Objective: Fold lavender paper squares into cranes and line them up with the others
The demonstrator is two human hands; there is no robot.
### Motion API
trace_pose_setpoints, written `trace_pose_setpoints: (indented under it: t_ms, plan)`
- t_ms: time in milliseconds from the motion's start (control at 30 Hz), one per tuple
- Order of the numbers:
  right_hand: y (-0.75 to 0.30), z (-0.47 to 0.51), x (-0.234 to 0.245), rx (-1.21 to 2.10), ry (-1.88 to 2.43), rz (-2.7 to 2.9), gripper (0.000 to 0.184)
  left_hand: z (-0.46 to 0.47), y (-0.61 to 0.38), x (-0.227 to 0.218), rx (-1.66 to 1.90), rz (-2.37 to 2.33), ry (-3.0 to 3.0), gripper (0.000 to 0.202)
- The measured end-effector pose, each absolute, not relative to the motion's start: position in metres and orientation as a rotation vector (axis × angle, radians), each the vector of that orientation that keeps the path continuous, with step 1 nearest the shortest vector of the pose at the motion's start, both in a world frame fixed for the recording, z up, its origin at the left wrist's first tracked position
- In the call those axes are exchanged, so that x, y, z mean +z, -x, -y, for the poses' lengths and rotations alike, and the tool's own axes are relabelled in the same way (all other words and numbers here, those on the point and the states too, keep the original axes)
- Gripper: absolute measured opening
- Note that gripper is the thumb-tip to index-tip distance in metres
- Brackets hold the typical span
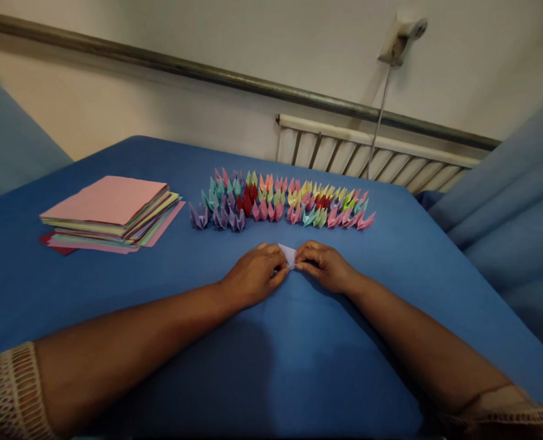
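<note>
Between my two hands is a small folded piece of pale lilac origami paper (pixel 289 254), low over the blue cloth. My left hand (pixel 258 273) pinches its left side, thumb toward me and fingers curled. On the opposite side, my right hand (pixel 326 266) grips the paper's right edge between thumb and fingers. The fingers cover parts of the paper, so its full shape is hidden. Just beyond my hands stand rows of folded paper cranes (pixel 266 211) in purple, pink, red, green, yellow and teal.
A stack of coloured square paper sheets (pixel 104 201) lies at the left on the blue-covered table (pixel 198 379). Behind the table are a radiator (pixel 339 150), a metal rail (pixel 198 72) and a wall socket with a hanging cord (pixel 399 43). A blue curtain (pixel 513 201) hangs at the right.
</note>
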State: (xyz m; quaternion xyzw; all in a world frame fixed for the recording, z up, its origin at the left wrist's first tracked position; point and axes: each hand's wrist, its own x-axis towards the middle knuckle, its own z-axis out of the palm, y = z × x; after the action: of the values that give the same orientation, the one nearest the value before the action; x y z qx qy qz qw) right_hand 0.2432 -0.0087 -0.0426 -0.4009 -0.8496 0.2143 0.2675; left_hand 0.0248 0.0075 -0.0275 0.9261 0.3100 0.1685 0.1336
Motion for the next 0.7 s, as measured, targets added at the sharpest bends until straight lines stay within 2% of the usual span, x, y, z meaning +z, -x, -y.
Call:
trace_pose_setpoints:
  t_ms: [100, 333, 467, 700]
  plan:
    - [-0.236, 0.008, -0.046, 0.575, 1.237, 2.195, 0.014, -0.008, -0.026, -0.027, 0.513, -0.928, -2.666, 0.015]
    - [-0.228, 0.008, -0.048, 0.526, 1.385, 2.110, 0.010, -0.010, -0.027, -0.026, 0.567, -1.025, -2.608, 0.003]
    - [-0.227, 0.009, -0.049, 0.542, 1.434, 2.080, 0.007, -0.010, -0.026, -0.025, 0.569, -0.939, -2.669, 0.019]
    - [-0.230, 0.008, -0.051, 0.433, 1.566, 2.083, 0.004, -0.007, -0.018, -0.026, 0.343, -0.788, -2.945, 0.032]
